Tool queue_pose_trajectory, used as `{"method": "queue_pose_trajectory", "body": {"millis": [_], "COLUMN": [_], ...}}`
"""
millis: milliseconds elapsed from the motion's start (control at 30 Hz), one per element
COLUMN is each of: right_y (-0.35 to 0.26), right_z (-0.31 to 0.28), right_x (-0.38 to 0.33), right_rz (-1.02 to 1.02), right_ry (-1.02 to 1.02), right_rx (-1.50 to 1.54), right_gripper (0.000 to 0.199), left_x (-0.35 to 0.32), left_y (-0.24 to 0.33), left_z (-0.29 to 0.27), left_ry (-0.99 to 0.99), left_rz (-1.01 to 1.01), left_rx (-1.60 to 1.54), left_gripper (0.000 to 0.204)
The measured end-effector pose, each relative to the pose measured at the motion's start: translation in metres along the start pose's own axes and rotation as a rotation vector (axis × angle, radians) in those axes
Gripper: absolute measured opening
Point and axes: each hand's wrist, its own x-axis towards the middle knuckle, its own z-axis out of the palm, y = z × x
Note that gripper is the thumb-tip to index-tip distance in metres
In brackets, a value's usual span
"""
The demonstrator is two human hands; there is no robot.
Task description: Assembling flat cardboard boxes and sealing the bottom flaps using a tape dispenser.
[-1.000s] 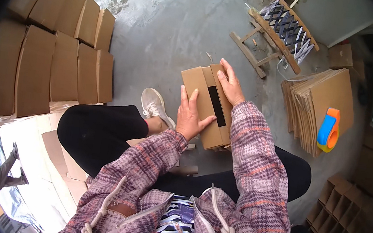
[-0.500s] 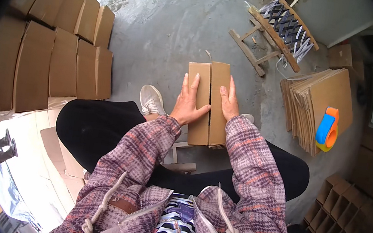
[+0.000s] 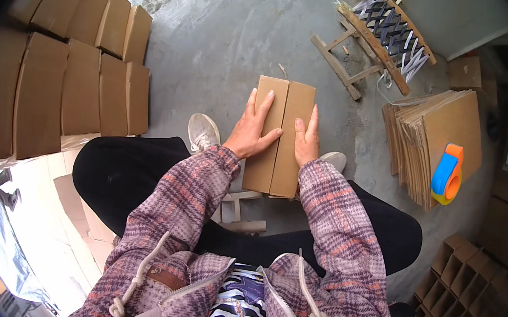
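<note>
A narrow brown cardboard box (image 3: 259,170) stands between my knees, its two long top flaps folded in and meeting at a thin middle seam. My left hand (image 3: 253,127) grips its left side, with the thumb and forefinger across the left flap and the thumb tip by the seam. On the right side, my right hand (image 3: 307,141) holds the box, thumb on the right flap and fingers along the outer edge. The box's underside is hidden; part of a wooden frame (image 3: 242,225) shows below it.
Stacked cardboard boxes (image 3: 42,98) line the left. At the right, an orange and blue tape dispenser (image 3: 447,173) rests on flat cardboard sheets (image 3: 425,132). A wooden stool with woven straps (image 3: 376,37) lies beyond, and cardboard dividers (image 3: 459,291) stand at the lower right.
The dark gap between the top flaps has narrowed to a thin seam. Both hands have shifted slightly left, and the box has straightened. The person at the far left has mostly left view.
</note>
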Motion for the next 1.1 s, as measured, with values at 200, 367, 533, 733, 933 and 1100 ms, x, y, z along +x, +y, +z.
{"method": "queue_pose_trajectory", "body": {"millis": [200, 367, 533, 733, 933, 1100], "right_y": [0.002, -0.004, -0.014, -0.055, -0.131, -0.042], "right_z": [0.005, 0.010, 0.000, -0.017, -0.230, -0.418], "right_x": [-0.004, -0.004, -0.006, -0.008, 0.024, 0.002], "right_rz": [-0.066, -0.031, -0.007, 0.289, -0.083, 0.421], "right_ry": [0.067, 0.095, 0.049, -0.113, 0.059, 0.404], "right_rx": [-0.145, -0.270, -0.408, -0.526, -0.659, -1.060], "right_gripper": [0.065, 0.064, 0.066, 0.066, 0.047, 0.068], "left_x": [0.000, 0.000, -0.017, -0.027, -0.027, -0.027], "left_y": [0.014, 0.019, 0.028, 0.041, 0.041, 0.040], "left_z": [0.012, 0.016, 0.038, 0.051, 0.046, 0.049], "left_ry": [0.079, 0.172, 0.306, 0.274, 0.240, 0.272], "left_rz": [-0.035, -0.061, 0.016, 0.078, 0.052, 0.060], "left_rx": [0.107, 0.217, 0.423, 0.621, 0.631, 0.585], "left_gripper": [0.080, 0.078, 0.061, 0.051, 0.052, 0.052]}}
